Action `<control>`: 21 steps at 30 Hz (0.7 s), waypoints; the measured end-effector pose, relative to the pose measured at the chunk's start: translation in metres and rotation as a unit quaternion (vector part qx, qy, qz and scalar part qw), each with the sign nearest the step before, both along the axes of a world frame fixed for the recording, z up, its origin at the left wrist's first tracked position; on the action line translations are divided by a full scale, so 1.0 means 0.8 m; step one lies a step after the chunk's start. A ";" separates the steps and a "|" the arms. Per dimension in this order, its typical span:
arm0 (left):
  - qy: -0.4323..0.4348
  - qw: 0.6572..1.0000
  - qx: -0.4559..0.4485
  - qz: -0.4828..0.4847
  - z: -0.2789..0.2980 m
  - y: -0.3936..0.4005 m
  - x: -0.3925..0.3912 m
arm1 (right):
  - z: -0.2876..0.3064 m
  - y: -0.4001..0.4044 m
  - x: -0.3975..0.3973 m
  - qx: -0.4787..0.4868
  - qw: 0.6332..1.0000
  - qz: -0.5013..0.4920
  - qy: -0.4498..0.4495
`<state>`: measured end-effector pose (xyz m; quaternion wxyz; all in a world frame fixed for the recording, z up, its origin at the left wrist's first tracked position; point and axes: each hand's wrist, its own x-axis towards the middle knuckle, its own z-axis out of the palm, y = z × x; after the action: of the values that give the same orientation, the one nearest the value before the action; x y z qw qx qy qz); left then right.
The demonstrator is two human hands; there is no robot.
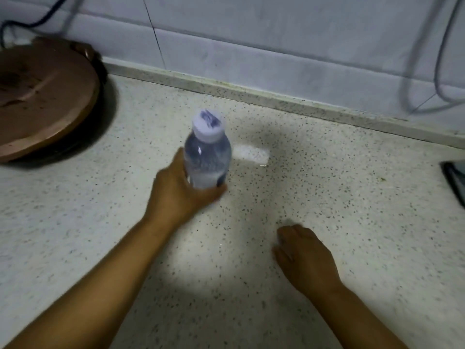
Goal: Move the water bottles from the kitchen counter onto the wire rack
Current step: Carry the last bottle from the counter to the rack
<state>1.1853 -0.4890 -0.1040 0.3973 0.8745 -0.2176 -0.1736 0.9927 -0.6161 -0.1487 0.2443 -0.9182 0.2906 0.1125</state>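
A clear water bottle with a white cap stands upright on the speckled kitchen counter, near the middle of the view. My left hand is wrapped around its lower half from the left, fingers curled around the front. My right hand rests palm down on the counter to the lower right, fingers loosely curled, holding nothing. No wire rack is in view, and only this one bottle shows.
A round wooden chopping board lies on a dark pan at the far left. Grey tiled wall with hanging cables runs along the back. A dark object's corner pokes in at the right edge.
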 end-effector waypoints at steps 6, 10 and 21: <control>0.051 0.998 0.014 -0.035 0.017 0.037 -0.098 | 0.024 0.013 -0.028 0.033 0.999 0.006 0.024; 0.064 0.996 0.028 -0.056 0.033 0.043 -0.146 | 0.047 0.025 -0.083 0.038 0.999 -0.011 0.025; 0.056 0.986 -0.006 -0.156 0.066 0.068 -0.386 | 0.080 0.080 -0.434 0.004 0.985 -0.175 -0.012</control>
<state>0.8763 -0.4342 -0.0512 0.3818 0.8165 -0.3298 -0.2808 0.6458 -0.5521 -0.0845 0.2672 -0.8536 0.4434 0.0584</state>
